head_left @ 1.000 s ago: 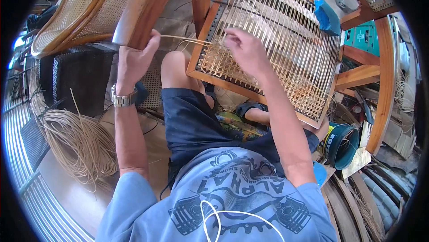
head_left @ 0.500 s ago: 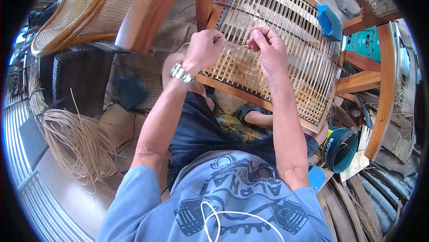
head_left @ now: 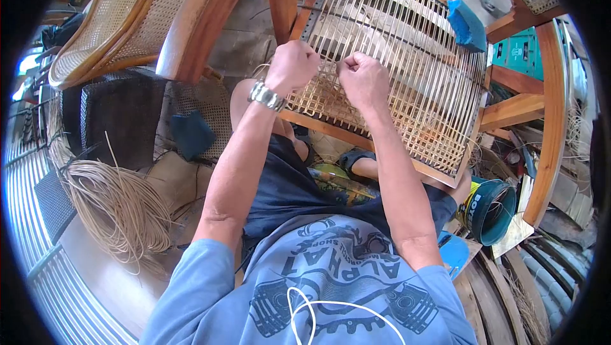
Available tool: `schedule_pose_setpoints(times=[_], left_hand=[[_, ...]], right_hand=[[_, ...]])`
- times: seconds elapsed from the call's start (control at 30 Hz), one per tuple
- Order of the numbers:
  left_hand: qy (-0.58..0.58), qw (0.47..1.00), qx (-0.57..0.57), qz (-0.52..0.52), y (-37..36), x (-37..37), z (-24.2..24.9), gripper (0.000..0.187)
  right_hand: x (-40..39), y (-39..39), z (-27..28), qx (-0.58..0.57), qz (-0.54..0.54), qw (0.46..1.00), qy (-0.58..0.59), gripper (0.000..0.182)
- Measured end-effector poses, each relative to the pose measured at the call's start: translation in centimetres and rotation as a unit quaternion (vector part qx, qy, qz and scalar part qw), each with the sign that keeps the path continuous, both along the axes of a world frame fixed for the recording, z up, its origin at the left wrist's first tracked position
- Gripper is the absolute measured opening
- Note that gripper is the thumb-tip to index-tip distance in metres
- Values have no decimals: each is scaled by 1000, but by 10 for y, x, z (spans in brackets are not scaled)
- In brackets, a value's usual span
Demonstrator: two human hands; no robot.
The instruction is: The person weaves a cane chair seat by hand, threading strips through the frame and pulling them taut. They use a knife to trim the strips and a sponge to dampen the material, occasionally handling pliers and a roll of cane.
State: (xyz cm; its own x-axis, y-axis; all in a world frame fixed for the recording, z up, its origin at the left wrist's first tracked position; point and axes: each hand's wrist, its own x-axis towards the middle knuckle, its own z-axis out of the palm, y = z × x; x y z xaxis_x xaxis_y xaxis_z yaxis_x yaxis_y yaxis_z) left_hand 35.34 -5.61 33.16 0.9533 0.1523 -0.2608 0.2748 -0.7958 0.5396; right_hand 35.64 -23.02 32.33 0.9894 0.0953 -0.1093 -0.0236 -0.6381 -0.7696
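Note:
A wooden frame (head_left: 375, 139) bears parallel light cane strands (head_left: 398, 23), with a woven grid (head_left: 433, 144) along its near part. Over the left part of the frame is my left hand (head_left: 294, 65), its fingers curled closed and a watch on the wrist. Just right of it, above the strands, my right hand (head_left: 366, 79) is closed too, thumb and fingers pinched. Whatever either hand grips is too thin or hidden to make out. A blue foam block (head_left: 466, 25) rests on the frame's far right edge.
A coil of cane (head_left: 118, 208) lies at the left, below a rattan chair (head_left: 121, 27). Beside it is a dark blue pad (head_left: 193, 135). A teal bucket (head_left: 493, 211) stands at the right near a curved wooden leg (head_left: 546, 122). Wood strips lie beyond.
My right hand has moved left, nearer my left hand, and its fingers have turned down and closed. My left hand has stayed almost in place. The view has shifted slightly.

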Motion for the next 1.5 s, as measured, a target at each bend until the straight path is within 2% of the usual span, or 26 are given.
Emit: schedule_pose_setpoints(times=[0.07, 0.13, 0.27, 0.3, 0.37, 0.47, 0.53, 0.67, 0.73, 0.77, 0.83, 0.97, 1.07, 1.17, 1.23, 1.47, 1.5], left_hand=[[16, 999, -38, 8, 2, -4, 1, 27], [-30, 997, -69, 19, 3, -8, -3, 28], [-10, 999, -34, 1, 1, -9, -2, 28], [-39, 998, -43, 6, 1, -12, -5, 27], [-68, 996, -50, 12, 2, -15, -9, 25], [-124, 991, -50, 24, 7, -18, -10, 22], [-58, 998, 24, 29, 7, -15, -5, 22], [-35, 996, 75, 27, 4, -9, 0, 23], [-36, 998, 23, -38, 14, -3, -4, 25], [-37, 998, 23, -39, 16, -5, -4, 25], [-54, 997, -51, -7, 16, -10, -4, 27], [-47, 998, -24, -17, 16, -11, -4, 29], [-76, 996, -40, -9, 16, -15, -5, 27], [-138, 988, -71, 20, 21, -18, -10, 22], [-260, 964, -10, 60, 23, -18, -13, 16], [-236, 969, 70, 12, 15, -17, -14, 12], [-204, 976, 76, 25, 13, -15, -12, 13]], right_hand=[[-1, 0, -2, -3, -7, 1000, -11, 14], [-3, 0, -6, -5, -11, 1000, -27, 14], [-4, 9, -3, -46, 4, 997, -57, 12], [-4, 12, -5, -46, 4, 997, -57, 12], [-4, 19, -11, -110, 34, 982, -148, 11], [-3, 19, -11, -106, 49, 988, -105, 10], [-3, 17, -10, -88, 47, 991, -92, 11], [-2, 17, -13, -63, 39, 994, -79, 12], [-3, 16, -14, -67, 42, 993, -84, 12], [-3, 16, -14, -70, 45, 993, -89, 12], [-4, 15, -12, -74, 47, 992, -91, 13], [-5, 17, -8, -90, 59, 989, -104, 15], [-5, 24, -13, -64, 51, 985, -153, 15], [-3, 23, -16, -48, 40, 989, -136, 13], [-1, 20, -14, -38, 41, 992, -114, 12], [8, 13, -10, -63, 90, 994, -29, 15], [9, 13, -11, -61, 89, 994, -29, 15]])
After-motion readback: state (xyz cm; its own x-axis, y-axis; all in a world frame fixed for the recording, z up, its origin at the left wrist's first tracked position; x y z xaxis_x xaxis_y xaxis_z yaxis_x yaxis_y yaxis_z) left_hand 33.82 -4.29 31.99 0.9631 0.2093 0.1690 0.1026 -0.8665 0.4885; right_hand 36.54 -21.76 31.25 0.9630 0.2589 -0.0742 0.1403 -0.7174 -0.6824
